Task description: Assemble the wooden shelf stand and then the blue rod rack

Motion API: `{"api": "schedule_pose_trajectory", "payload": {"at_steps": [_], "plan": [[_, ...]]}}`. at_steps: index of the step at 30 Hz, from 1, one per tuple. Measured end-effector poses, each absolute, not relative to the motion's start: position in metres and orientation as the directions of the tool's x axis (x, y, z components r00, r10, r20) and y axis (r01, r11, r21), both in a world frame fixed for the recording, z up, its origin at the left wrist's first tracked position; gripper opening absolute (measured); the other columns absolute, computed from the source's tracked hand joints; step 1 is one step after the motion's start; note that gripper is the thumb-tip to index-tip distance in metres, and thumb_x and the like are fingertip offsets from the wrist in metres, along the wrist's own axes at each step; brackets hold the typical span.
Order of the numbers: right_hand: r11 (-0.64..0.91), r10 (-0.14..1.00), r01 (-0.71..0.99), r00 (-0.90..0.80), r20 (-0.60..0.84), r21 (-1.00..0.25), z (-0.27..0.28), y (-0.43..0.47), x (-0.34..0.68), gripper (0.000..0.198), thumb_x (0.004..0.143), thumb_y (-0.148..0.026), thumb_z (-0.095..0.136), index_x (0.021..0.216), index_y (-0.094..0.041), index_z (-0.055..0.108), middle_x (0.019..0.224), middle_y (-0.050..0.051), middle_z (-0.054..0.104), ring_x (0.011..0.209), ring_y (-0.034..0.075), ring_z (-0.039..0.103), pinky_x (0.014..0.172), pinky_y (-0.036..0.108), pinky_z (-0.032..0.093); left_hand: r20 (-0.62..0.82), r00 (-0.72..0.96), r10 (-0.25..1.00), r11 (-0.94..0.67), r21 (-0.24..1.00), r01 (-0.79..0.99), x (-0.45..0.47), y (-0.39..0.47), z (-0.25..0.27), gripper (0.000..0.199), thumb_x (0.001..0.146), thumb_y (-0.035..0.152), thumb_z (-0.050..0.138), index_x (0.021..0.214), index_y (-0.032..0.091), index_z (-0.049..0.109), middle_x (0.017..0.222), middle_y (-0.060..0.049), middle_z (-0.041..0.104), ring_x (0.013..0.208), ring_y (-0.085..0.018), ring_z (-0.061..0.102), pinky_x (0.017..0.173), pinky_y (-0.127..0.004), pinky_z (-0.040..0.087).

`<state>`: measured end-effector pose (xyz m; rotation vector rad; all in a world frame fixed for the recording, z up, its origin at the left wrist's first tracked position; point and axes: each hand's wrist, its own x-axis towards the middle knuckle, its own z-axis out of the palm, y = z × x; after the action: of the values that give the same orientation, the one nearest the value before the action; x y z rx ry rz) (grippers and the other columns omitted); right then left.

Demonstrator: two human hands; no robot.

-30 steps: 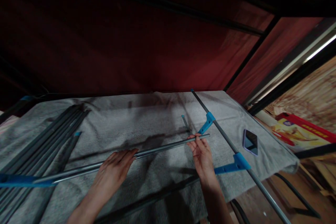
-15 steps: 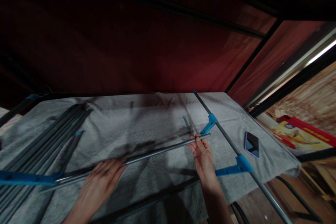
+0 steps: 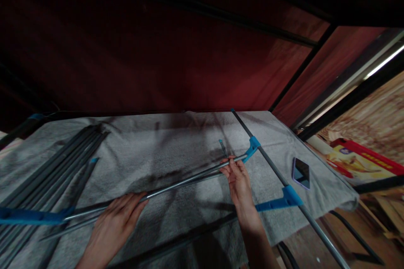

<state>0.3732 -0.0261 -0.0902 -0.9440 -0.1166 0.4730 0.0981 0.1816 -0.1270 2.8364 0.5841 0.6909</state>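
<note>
My left hand point(image 3: 115, 222) is closed from above over grey metal tubes, its palm hiding part of them. One metal tube point(image 3: 186, 181) runs from the left blue plastic connector point(image 3: 34, 215) to my right hand point(image 3: 238, 178). Pinched between my right thumb and fingers, that tube's far end lies close to an upper blue connector point(image 3: 252, 147); whether they touch I cannot tell. A second tube point(image 3: 67, 229) lies just below the first and passes under my left hand. The upper connector and a lower blue connector point(image 3: 292, 196) sit on a long slanting tube point(image 3: 273, 162).
Several loose tubes point(image 3: 59, 168) lie bundled at left on a grey cloth point(image 3: 139, 143). A short blue-tipped tube point(image 3: 222, 148) lies beyond my right hand. At right are a phone point(image 3: 301, 172) and a red-yellow box point(image 3: 362, 159). A dark red panel point(image 3: 176, 59) stands behind.
My right hand and the tube end have shifted slightly up and left. The two tubes now show a gap between them. My left hand has barely moved.
</note>
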Motion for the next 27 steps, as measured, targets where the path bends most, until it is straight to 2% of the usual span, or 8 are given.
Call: {"api": "schedule_pose_trajectory", "payload": {"at_steps": [7,16,27], "plan": [[0.492,0.451,-0.312,0.890,-0.069,-0.813,-0.076,-0.024,0.377,0.017,0.076,-0.033,0.077,0.087,-0.025,0.067,0.088,-0.001,0.070,0.081,0.012,0.064,0.075,0.027,0.053,0.440,0.798,0.412,-0.905,0.300,0.302,0.103,0.179,-0.122,0.044,0.095,0.057,0.037,0.099,0.027,0.069,0.090,-0.002,0.075,0.082,-0.022,0.071,0.076,-0.033,0.054],[0.477,0.439,-0.258,0.898,-0.026,-0.840,-0.062,-0.022,0.383,0.024,0.075,-0.038,0.077,0.092,-0.024,0.067,0.089,0.000,0.070,0.082,0.014,0.065,0.073,0.028,0.053,0.465,0.777,0.424,-0.900,0.315,0.303,0.111,0.179,-0.115,0.043,0.094,0.057,0.036,0.097,0.028,0.069,0.089,-0.002,0.075,0.081,-0.022,0.071,0.076,-0.033,0.055],[0.497,0.440,-0.251,0.898,-0.008,-0.831,-0.060,-0.025,0.387,0.024,0.076,-0.038,0.077,0.092,-0.023,0.065,0.089,0.000,0.070,0.081,0.014,0.066,0.074,0.030,0.055,0.545,0.776,0.319,-0.948,0.180,0.263,0.114,0.177,-0.095,0.046,0.096,0.053,0.029,0.095,0.027,0.066,0.086,-0.004,0.074,0.076,-0.024,0.070,0.071,-0.036,0.054]]}}
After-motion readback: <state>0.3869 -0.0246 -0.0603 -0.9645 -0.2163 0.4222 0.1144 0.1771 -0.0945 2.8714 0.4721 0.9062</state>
